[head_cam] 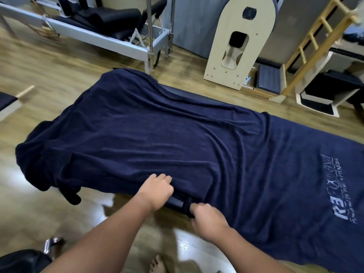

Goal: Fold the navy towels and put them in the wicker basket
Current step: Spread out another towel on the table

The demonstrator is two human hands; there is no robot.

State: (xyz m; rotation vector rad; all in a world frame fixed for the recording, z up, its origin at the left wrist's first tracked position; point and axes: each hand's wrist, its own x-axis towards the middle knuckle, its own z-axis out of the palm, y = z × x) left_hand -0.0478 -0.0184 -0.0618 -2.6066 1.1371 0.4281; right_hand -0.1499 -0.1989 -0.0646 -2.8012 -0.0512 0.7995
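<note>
A large navy towel (157, 134) lies spread and wrinkled over a low padded bench, its left end hanging toward the floor. A white printed logo (332, 190) shows at its right end. My left hand (157, 190) rests curled on the towel's near edge, fingers closed on the cloth. Just to its right, my right hand (206, 215) pinches a bunched fold of the same near edge. No wicker basket is in view.
The bench's dark pad (197, 95) peeks out behind the towel. A metal exercise frame (118, 40) stands at the back left, a pale wooden board (236, 46) and a wooden ladder (315, 46) at the back right. Wooden floor (49, 75) lies all around; a bare foot (157, 265) shows below.
</note>
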